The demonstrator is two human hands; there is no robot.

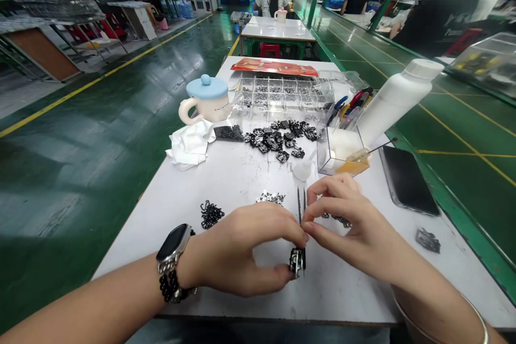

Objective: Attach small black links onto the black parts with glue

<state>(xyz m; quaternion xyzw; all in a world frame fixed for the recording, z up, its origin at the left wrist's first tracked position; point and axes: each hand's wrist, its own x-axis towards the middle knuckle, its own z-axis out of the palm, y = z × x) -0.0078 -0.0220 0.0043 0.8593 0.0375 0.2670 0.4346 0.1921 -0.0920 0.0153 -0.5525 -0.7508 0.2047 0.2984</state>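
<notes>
The left hand (242, 250) and right hand (350, 226) pinch a small black metal piece (297, 262); a slipped grip could lose it among the loose black metal parts (276, 140) beyond the hands.

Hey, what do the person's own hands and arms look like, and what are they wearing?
Both arms are bare, with no gloves or sleeves. The left hand has a smartwatch with a silver case, dark screen and black beaded strap. The right hand has a thin silver bangle at its wrist.
</notes>
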